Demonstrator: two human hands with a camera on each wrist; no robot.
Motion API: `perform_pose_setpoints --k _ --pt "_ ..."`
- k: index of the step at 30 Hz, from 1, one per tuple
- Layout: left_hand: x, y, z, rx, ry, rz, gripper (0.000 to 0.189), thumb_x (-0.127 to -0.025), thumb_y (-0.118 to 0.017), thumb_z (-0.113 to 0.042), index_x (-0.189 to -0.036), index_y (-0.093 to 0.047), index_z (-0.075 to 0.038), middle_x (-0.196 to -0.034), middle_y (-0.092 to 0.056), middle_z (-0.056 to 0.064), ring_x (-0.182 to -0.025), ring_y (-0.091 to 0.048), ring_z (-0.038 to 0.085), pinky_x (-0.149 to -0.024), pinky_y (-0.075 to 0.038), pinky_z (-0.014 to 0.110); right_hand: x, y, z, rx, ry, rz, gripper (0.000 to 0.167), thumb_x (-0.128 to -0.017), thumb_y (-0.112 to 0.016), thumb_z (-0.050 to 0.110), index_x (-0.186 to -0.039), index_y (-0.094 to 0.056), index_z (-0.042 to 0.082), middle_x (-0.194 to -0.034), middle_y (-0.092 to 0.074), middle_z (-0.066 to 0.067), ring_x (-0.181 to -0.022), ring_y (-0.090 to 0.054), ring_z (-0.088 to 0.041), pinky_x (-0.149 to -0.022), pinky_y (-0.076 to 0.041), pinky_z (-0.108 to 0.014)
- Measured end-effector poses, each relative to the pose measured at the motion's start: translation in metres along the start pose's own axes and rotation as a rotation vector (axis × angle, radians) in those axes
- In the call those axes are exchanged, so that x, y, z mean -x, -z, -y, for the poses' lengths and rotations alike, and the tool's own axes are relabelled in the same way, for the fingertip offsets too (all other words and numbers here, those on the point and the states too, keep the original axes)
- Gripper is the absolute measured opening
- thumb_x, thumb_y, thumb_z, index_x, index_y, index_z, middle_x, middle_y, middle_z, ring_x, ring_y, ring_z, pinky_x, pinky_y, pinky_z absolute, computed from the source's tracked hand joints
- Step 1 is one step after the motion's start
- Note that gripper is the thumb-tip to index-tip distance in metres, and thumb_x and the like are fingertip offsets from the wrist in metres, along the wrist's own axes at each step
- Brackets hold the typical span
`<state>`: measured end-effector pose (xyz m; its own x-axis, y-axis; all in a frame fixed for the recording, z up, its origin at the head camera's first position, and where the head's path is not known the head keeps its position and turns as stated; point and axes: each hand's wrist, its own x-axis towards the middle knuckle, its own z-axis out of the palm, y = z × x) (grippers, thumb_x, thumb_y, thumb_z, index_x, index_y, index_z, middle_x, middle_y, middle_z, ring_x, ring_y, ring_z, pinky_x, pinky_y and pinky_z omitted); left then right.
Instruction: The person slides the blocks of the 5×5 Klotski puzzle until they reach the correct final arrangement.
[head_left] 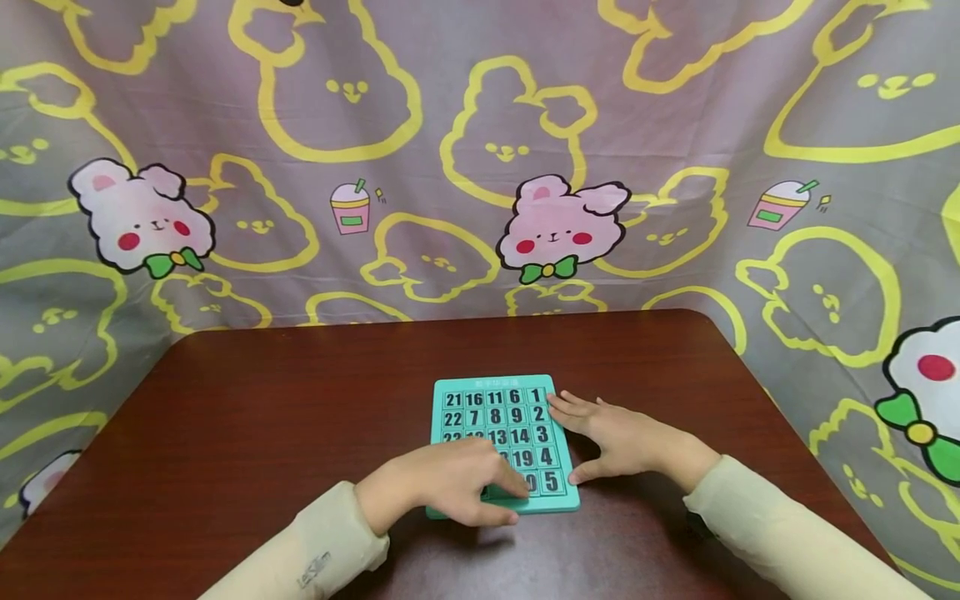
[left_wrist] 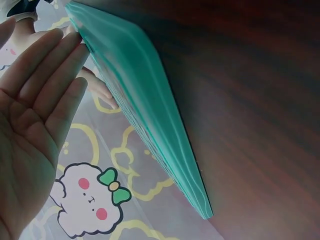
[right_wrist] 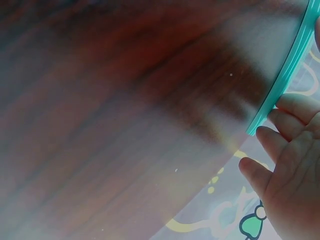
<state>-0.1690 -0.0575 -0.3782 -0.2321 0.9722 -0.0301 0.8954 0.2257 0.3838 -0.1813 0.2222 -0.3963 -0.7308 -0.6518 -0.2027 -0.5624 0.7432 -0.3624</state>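
Note:
A turquoise number slide puzzle (head_left: 557, 504) lies flat on the table, its black-numbered tiles set in a grid with 1 to 5 down the right column. My left hand (head_left: 450, 479) is over the lower left of it, hiding several tiles, with a fingertip at the tile beside the 5. In the left wrist view that hand (left_wrist: 30, 125) has extended fingers next to the puzzle's side (left_wrist: 145, 90). Along the right edge, my right hand (head_left: 622, 437) rests its fingertips near the 1 and 2 and its thumb lower down by the 5.
The dark reddish-brown wooden table (head_left: 285, 400) has rounded far corners. Behind it and along both sides hangs a grey-pink curtain (head_left: 427, 125) printed with yellow outlines, bears and cups. Pale sleeves (head_left: 330, 533) cover both forearms.

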Motion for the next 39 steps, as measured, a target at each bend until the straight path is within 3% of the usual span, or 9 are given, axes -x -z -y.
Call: perform_pose_setpoints --k 9,18,29,39 --pt "0.003 0.004 -0.003 0.009 0.001 -0.015 0.035 -0.097 -0.060 -0.031 -0.123 -0.072 -0.011 -0.122 -0.072 -0.003 -0.114 -0.063 -0.001 -0.097 -0.046 0.012 0.000 0.000 0.000 -0.001 -0.010 0.006 0.097 -0.082 -0.070 0.059 -0.155 -0.032 0.008 -0.167 -0.019 -0.008 -0.154 -0.016 -0.034 -0.116 -0.022 -0.067" --pt "0.025 0.010 -0.003 0.053 0.108 -0.036 0.035 -0.097 -0.060 -0.031 -0.123 -0.072 -0.011 -0.125 -0.070 -0.001 -0.118 -0.061 0.000 -0.098 -0.049 0.017 0.000 0.001 0.002 -0.005 -0.019 0.003 0.097 -0.082 -0.071 0.059 -0.155 -0.033 0.008 -0.167 -0.020 -0.007 -0.154 -0.016 -0.033 -0.116 -0.022 -0.066" --pt "0.048 0.008 -0.001 0.028 0.151 -0.057 0.031 -0.095 -0.061 -0.029 -0.119 -0.074 -0.013 -0.120 -0.072 -0.004 -0.112 -0.063 -0.002 -0.094 -0.052 0.018 0.001 0.001 0.001 -0.002 -0.016 0.001 0.097 -0.082 -0.071 0.059 -0.155 -0.032 0.008 -0.167 -0.019 -0.007 -0.154 -0.017 -0.032 -0.116 -0.023 -0.065" --pt "0.052 0.001 0.000 0.019 0.160 -0.063 0.031 -0.094 -0.063 -0.030 -0.119 -0.074 -0.015 -0.120 -0.072 -0.005 -0.111 -0.064 -0.003 -0.091 -0.052 0.017 0.000 0.001 0.001 -0.006 -0.016 0.005 0.098 -0.081 -0.073 0.057 -0.156 -0.031 0.009 -0.167 -0.018 -0.006 -0.154 -0.016 -0.031 -0.117 -0.023 -0.064"
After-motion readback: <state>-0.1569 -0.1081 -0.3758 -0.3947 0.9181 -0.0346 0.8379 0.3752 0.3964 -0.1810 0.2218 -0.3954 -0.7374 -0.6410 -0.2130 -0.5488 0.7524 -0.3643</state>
